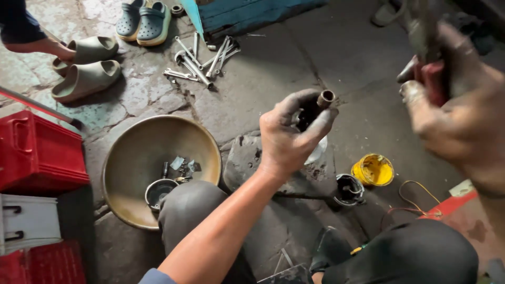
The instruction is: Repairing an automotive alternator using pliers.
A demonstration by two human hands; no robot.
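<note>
My left hand [290,138], black with grease, is closed around a dark metal part with a short rusty tube [325,99] sticking up between thumb and fingers. It hovers over a flat stone slab [247,158] on the floor. My right hand [456,102] is raised at the upper right, blurred, and grips a tool with a red handle [432,79] and a grey metal shaft. The two hands are apart, the right one higher.
A wide metal bowl [138,152] with small parts lies left of my knee. A yellow tin [373,170] and a dark cup [349,189] stand beyond the slab. Several wrenches [202,60] lie farther off. Red and white crates [37,158] sit left. Another person's sandalled feet [84,66] are upper left.
</note>
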